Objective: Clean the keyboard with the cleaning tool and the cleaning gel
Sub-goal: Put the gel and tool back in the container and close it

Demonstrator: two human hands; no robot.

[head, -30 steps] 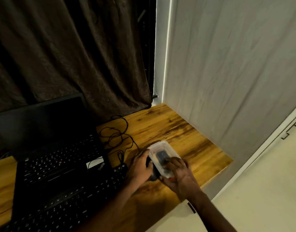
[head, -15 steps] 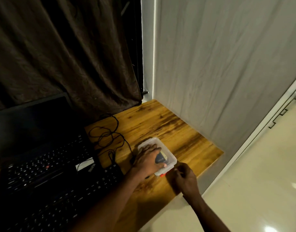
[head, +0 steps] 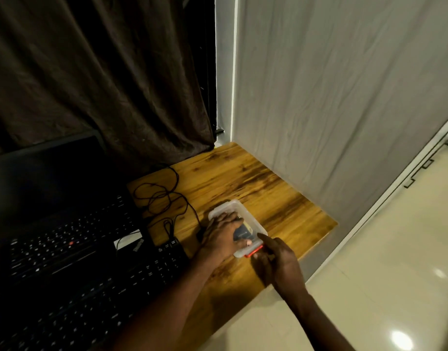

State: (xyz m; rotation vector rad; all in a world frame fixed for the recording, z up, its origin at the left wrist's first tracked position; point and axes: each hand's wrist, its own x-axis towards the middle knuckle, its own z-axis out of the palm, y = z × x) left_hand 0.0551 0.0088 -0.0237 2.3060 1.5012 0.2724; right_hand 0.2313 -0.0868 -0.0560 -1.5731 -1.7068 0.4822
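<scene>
A clear plastic box (head: 234, 206) with a red latch (head: 253, 251) at its near end lies on the wooden desk (head: 243, 178), right of the keyboards. Through its lid a dark object (head: 243, 233) shows; I cannot tell what it is. My left hand (head: 221, 238) lies flat on the lid and holds the box down. My right hand (head: 278, 262) is at the near end, its fingers on the red latch. The black external keyboard (head: 104, 300) lies in front of an open black laptop (head: 53, 198).
A tangle of black cable (head: 162, 196) lies between the laptop and the box. A dark curtain (head: 104, 72) hangs behind the desk and a pale sheet (head: 331, 97) along its right side. The desk's edge drops to a tiled floor (head: 382, 274).
The box has gone from held between both hands to lying on the desk under my left palm. My right hand came off the lid and moved to the red latch.
</scene>
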